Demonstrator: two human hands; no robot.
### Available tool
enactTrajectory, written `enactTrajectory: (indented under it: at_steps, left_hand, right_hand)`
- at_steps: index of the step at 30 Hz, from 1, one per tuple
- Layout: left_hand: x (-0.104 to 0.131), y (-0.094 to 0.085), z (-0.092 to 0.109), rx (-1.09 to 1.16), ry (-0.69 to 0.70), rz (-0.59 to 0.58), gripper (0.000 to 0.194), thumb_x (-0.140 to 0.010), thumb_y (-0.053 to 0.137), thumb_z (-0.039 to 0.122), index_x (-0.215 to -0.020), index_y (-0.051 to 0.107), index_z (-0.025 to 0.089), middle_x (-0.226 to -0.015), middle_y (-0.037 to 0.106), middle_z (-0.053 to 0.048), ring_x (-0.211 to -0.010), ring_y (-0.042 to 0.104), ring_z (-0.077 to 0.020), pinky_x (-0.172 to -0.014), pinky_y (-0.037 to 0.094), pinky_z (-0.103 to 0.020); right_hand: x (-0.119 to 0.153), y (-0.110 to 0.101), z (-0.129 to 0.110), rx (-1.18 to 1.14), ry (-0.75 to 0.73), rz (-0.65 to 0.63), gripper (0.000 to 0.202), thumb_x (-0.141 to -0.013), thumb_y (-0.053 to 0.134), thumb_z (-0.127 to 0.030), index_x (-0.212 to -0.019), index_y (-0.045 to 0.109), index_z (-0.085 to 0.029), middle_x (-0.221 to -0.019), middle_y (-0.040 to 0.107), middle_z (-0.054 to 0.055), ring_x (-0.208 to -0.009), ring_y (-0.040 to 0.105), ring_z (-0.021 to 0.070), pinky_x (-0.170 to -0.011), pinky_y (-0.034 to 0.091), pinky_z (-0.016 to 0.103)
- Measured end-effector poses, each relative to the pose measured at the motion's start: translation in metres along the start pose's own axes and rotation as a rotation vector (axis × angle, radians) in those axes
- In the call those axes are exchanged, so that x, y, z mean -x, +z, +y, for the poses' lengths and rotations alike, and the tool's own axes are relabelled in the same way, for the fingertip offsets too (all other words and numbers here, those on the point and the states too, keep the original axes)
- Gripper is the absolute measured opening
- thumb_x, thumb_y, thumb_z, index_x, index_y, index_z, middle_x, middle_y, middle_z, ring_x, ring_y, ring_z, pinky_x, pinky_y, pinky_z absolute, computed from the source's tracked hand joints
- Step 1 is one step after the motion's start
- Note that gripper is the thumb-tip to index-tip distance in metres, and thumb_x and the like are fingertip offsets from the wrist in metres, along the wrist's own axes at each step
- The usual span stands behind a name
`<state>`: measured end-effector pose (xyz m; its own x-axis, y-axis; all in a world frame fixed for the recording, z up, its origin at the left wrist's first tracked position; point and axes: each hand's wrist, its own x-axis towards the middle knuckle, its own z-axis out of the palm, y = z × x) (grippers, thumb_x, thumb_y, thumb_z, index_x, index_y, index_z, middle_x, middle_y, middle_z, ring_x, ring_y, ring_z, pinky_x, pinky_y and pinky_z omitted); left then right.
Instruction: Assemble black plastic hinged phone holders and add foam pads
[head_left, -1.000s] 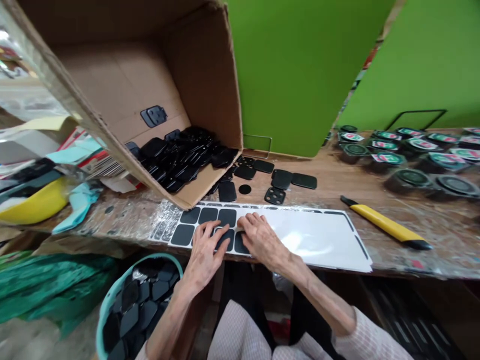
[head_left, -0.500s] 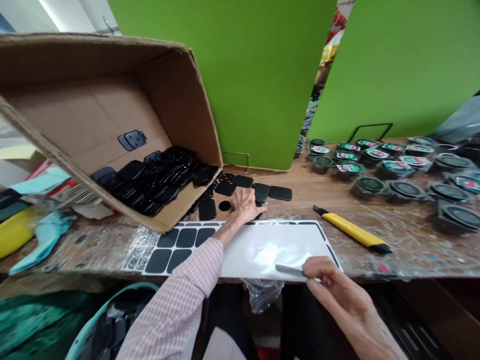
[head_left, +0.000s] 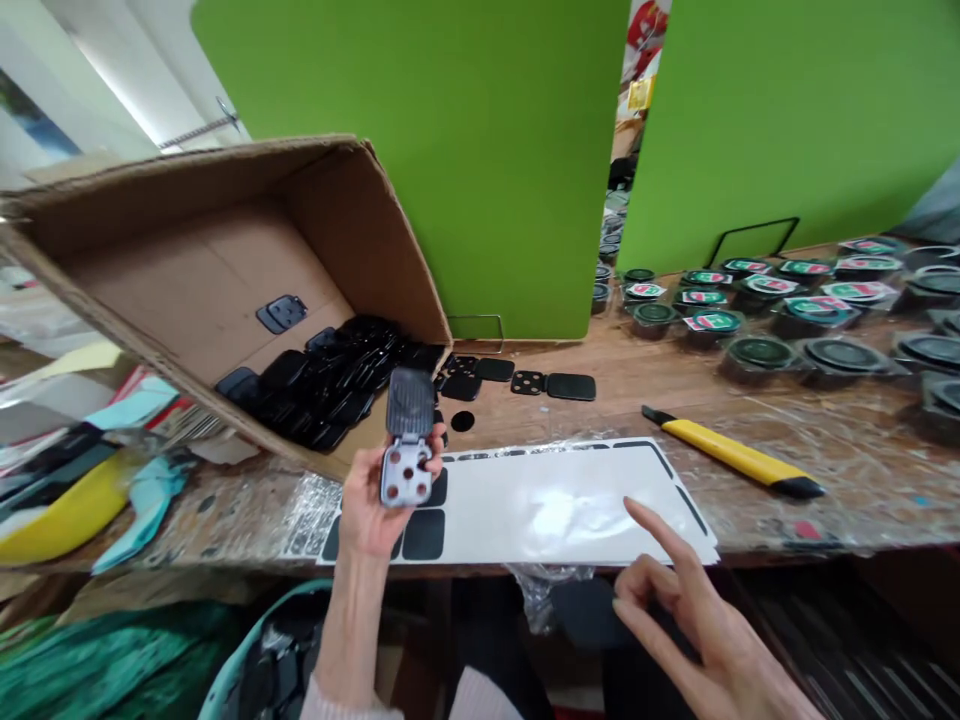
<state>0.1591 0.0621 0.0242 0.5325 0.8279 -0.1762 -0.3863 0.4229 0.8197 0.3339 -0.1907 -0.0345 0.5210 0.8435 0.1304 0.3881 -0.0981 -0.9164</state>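
Left hand (head_left: 375, 505): raised in front of the box, palm up, fingers curled around the sides of a black case (head_left: 409, 440). Grip is closed on the case. The case stands unfolded at its hinge, ribbed half uppermost, holed half below against the palm. It is held above the bench (head_left: 649, 378), overlapping the near corner of the box in this view.

Right hand (head_left: 694, 610): at the bench's near edge, index finger extended over the white sheet (head_left: 532, 510). Thumb and the curled fingers are closed on the edge of a thin dark pad (head_left: 585, 612), which is out past the front edge, clear of the bench top. The exact contact behind the pad cannot be told.

The sheet lies flat along the front edge. Dark squares (head_left: 424, 535) remain at its left end, partly covered by the left hand; its middle is bare white.

The box (head_left: 187, 265) lies on its side, open toward the person, with a heap of black parts (head_left: 330, 385) inside. Beside its mouth, further parts (head_left: 571, 387) and a small disc (head_left: 463, 421) lie on the bench. A yellow knife (head_left: 735, 455) rests right of the sheet; lidded tubs (head_left: 761, 352) stand beyond it.
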Motion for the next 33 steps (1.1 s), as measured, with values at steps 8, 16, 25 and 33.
enactTrajectory:
  at_steps: [8,16,25,33]
  left_hand:
    - [0.057,-0.014,-0.042,0.195,-0.095,0.171,0.051,-0.096,0.041,0.046,-0.095,0.072,0.005,-0.085,0.072,-0.015,-0.069,0.064,-0.0165,-0.060,0.052,-0.024]
    - [0.075,0.001,-0.059,0.297,-0.306,0.159,0.058,-0.098,0.033,0.047,-0.094,0.073,0.005,-0.082,0.073,-0.013,-0.068,0.067,-0.0162,-0.062,0.054,-0.024]
    - [0.089,0.005,-0.061,0.239,-0.374,0.216,0.058,-0.098,0.033,0.050,-0.095,0.072,0.007,-0.079,0.073,-0.013,-0.068,0.069,-0.0184,-0.065,0.056,-0.028]
    - [0.093,0.007,-0.077,0.259,-0.426,0.251,0.053,-0.092,0.043,0.054,-0.089,0.071,0.010,-0.081,0.072,-0.012,-0.065,0.066,-0.0172,-0.051,0.048,-0.024]
  right_hand:
    - [-0.008,0.007,-0.020,0.085,-0.204,-0.182,0.006,-0.084,0.063,-0.033,-0.084,0.066,-0.027,-0.104,0.063,0.006,-0.100,0.062,0.0203,-0.082,0.053,0.023]
    - [0.009,0.033,-0.028,-0.236,0.068,-0.204,0.026,-0.090,0.060,-0.034,-0.116,0.054,-0.030,-0.079,0.060,-0.001,-0.069,0.058,0.0131,-0.063,0.051,0.021]
    - [0.009,0.046,-0.041,-0.571,0.381,-0.269,0.022,-0.082,0.069,-0.041,-0.075,0.060,-0.022,-0.105,0.054,0.003,-0.089,0.053,0.0151,-0.069,0.048,0.021]
    - [0.014,0.076,-0.040,-0.746,0.652,-0.243,0.033,-0.080,0.069,-0.048,-0.074,0.054,-0.019,-0.101,0.060,0.006,-0.083,0.055,0.0178,-0.064,0.045,0.027]
